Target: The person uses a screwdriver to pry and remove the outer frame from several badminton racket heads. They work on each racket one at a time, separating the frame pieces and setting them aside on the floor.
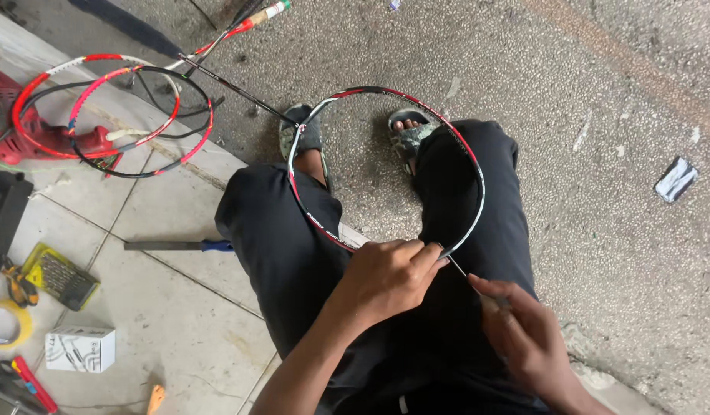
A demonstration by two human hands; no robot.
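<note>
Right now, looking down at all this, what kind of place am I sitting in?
Probably an informal racket repair spot at a tiled step beside rough pavement. The left hand holds an unstrung racket frame, more unstrung rackets lie nearby, and a red power drill and a box of drill bits sit on the tiles.

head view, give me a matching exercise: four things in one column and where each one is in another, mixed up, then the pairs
Things:
1. unstrung racket frame
2. red power drill
3. small white box
4. blue-handled file

Places:
A. on the tiles beside the person's left thigh
B. across the knees, gripped by the left hand
C. far left, under two loose racket frames
D. lower left, near a tape roll

Pairs: 1-B, 2-C, 3-D, 4-A
</note>
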